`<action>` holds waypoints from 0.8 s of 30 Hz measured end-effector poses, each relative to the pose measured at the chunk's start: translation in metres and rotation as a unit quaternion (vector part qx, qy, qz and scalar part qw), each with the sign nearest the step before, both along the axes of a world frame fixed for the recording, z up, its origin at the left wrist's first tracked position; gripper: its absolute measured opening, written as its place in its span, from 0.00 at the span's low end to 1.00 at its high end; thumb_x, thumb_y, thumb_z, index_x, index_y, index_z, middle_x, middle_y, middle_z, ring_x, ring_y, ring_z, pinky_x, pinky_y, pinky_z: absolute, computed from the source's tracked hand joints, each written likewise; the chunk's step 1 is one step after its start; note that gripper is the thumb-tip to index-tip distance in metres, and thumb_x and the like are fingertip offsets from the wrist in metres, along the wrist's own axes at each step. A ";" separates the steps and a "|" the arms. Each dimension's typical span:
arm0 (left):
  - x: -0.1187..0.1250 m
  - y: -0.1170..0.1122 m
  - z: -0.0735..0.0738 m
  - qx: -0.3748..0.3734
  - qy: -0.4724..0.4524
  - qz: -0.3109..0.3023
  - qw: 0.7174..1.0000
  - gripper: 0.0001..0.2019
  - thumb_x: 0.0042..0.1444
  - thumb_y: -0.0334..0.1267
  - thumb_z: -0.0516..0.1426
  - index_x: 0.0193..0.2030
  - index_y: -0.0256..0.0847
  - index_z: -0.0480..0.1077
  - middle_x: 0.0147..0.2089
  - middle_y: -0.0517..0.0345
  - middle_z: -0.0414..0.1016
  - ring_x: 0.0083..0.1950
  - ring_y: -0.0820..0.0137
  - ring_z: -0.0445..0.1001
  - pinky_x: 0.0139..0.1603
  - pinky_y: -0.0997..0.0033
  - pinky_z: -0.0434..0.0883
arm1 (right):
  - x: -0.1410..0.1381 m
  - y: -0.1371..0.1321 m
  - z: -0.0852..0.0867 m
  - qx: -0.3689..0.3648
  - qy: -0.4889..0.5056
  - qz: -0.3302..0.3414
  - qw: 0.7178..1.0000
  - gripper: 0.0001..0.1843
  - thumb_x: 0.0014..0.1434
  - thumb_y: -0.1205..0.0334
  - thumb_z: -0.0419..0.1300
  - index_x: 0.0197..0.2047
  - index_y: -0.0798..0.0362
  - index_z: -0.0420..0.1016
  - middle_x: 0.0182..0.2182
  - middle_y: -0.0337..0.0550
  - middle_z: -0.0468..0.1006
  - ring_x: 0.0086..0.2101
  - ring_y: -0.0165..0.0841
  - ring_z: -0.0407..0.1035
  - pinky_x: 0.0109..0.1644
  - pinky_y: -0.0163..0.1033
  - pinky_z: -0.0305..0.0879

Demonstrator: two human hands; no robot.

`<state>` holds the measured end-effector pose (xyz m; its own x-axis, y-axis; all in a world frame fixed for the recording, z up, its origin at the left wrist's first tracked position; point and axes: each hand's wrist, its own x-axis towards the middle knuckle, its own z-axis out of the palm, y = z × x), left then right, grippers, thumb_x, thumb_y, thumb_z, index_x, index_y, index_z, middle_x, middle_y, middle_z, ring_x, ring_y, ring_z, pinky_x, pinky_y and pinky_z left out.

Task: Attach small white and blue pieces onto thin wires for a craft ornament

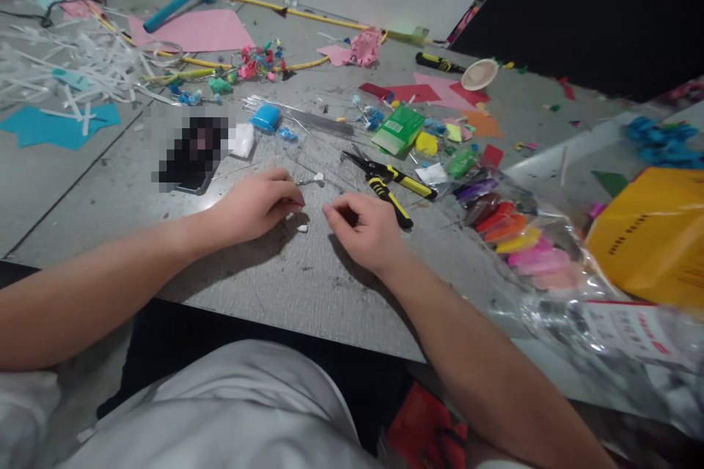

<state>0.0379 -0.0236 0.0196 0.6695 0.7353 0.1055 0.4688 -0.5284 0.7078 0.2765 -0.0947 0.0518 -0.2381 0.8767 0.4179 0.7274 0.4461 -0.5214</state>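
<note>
My left hand (pixel 261 204) rests low over the grey table with its fingers curled and thumb tucked in. Whatever it may hold is hidden. A small white piece on a short chain (pixel 318 178) lies just past its fingertips, and another white bit (pixel 302 229) is on the table below them. Facing it, my right hand (pixel 369 226) has thumb and forefinger brought together; anything between them is too small to make out. Pliers (pixel 393 176) with black and yellow handles lie directly behind the right hand.
A phone (pixel 193 157) and white and blue clay packets (pixel 265 117) lie beyond my left hand. A green packet (pixel 399 128) is behind the pliers. To the right are a bag of coloured clay (pixel 522 238) and a yellow pouch (pixel 654 234). Paper strips (pixel 82 66) clutter the far left.
</note>
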 end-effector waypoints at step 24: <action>0.013 -0.028 0.014 -0.305 -0.136 0.036 0.942 0.12 0.77 0.44 0.71 0.43 0.39 0.84 0.35 0.59 0.77 0.38 0.67 0.71 0.40 0.65 0.69 | -0.003 -0.010 0.000 0.095 -0.021 0.088 0.991 0.08 0.61 0.66 0.56 0.44 0.49 0.73 0.38 0.43 0.80 0.39 0.34 0.75 0.43 0.39 0.74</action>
